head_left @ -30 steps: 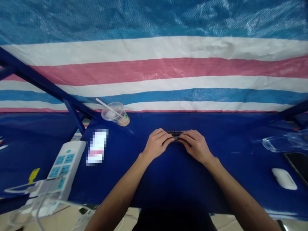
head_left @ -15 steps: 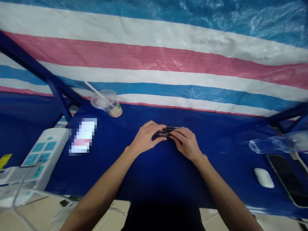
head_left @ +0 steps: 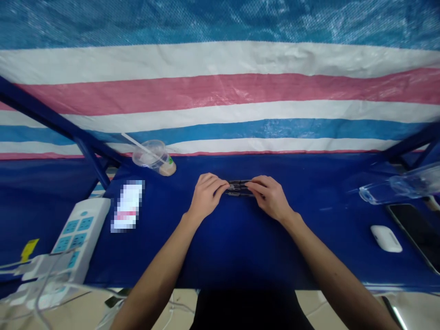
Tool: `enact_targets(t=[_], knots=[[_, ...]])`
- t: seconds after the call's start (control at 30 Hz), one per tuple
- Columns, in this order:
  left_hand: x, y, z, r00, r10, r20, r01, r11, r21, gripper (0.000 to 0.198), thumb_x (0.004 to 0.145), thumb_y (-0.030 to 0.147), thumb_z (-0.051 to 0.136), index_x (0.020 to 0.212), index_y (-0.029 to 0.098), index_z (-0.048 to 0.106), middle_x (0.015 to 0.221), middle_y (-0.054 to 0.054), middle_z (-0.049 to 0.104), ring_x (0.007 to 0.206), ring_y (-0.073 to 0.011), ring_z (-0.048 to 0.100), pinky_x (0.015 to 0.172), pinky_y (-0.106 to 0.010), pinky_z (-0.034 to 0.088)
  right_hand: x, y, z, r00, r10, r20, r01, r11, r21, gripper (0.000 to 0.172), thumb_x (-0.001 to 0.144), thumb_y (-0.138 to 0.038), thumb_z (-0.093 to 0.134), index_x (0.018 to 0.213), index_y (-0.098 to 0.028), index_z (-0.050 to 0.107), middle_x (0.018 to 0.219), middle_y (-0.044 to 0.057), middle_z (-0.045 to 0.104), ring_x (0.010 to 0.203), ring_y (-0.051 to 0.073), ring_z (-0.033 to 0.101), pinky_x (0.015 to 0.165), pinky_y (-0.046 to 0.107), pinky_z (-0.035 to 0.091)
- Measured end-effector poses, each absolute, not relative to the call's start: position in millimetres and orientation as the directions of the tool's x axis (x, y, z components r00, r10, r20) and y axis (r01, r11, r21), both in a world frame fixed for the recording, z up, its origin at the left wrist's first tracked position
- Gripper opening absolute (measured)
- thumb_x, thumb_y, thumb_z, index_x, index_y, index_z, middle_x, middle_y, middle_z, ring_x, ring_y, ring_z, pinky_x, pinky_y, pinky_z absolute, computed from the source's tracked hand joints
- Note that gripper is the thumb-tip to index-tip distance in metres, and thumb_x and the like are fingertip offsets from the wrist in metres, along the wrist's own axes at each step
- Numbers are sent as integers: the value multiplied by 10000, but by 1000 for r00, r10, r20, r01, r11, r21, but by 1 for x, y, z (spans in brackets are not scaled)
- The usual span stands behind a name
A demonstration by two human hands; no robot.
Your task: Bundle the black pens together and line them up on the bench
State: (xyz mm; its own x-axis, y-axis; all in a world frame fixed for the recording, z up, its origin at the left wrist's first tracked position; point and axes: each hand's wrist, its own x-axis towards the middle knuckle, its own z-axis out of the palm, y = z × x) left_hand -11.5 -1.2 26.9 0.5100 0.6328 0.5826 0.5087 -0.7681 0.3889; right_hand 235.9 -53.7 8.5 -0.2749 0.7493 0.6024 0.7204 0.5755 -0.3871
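Observation:
A small bundle of thin dark stick-like pieces (head_left: pixel 239 188) lies flat on the blue table (head_left: pixel 240 247), just past the middle. My left hand (head_left: pixel 206 198) pinches its left end with curled fingers. Its right end is pinched by my right hand (head_left: pixel 271 198), fingers bent and pressed together. What the pieces are is too small to tell. Both forearms reach in from the bottom edge.
A tipped clear plastic cup with a straw (head_left: pixel 153 157) lies at the back left. A white power strip (head_left: pixel 74 231) with cables sits at the left. At the right are a white earbud case (head_left: pixel 386 239), a dark phone (head_left: pixel 417 232) and clear plastic packaging (head_left: pixel 395 189). A striped tarp (head_left: pixel 220 91) hangs behind.
My hands have moved slightly apart along the dark pieces, so more of the bundle shows between them. The camera view tilted and came back level.

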Motion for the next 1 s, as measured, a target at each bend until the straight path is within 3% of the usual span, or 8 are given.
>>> enact_targets(t=[0.27, 0.47, 0.67, 1.0], knots=[[-18, 2, 24, 434, 675, 596, 547, -724, 421, 149, 1021, 284, 602, 966, 203, 714, 912, -29, 757, 876, -192, 644, 884, -402, 460, 247, -51, 10, -215, 748, 628, 729, 551, -406, 196, 1007, -188, 571, 1107, -231, 733, 1014, 85, 718, 881, 221, 664, 756, 378, 521], [-9, -5, 25, 532, 647, 547, 476, -762, 439, 171, 1030, 283, 583, 958, 195, 709, 857, -32, 746, 800, -179, 640, 829, -385, 471, 231, -56, 8, -209, 719, 663, 653, 607, -453, 191, 985, -179, 618, 1139, -239, 713, 1031, 87, 733, 899, 225, 682, 797, 389, 564], [-2, -11, 25, 575, 629, 523, 425, -776, 466, 192, 1031, 272, 574, 917, 188, 704, 815, -29, 740, 759, -167, 655, 816, -365, 490, 218, -59, 8, -230, 703, 673, 603, 646, -468, 108, 966, -168, 652, 1038, -227, 706, 1002, 82, 746, 915, 222, 693, 839, 392, 574], [0, -12, 21, 584, 608, 538, 376, -790, 485, 87, 972, 299, 679, 1032, 242, 703, 982, -31, 753, 965, -192, 684, 928, -394, 506, 220, -58, 10, -282, 759, 587, 638, 605, -477, 77, 995, -196, 618, 1035, -216, 680, 991, 73, 749, 889, 229, 696, 845, 406, 562]])
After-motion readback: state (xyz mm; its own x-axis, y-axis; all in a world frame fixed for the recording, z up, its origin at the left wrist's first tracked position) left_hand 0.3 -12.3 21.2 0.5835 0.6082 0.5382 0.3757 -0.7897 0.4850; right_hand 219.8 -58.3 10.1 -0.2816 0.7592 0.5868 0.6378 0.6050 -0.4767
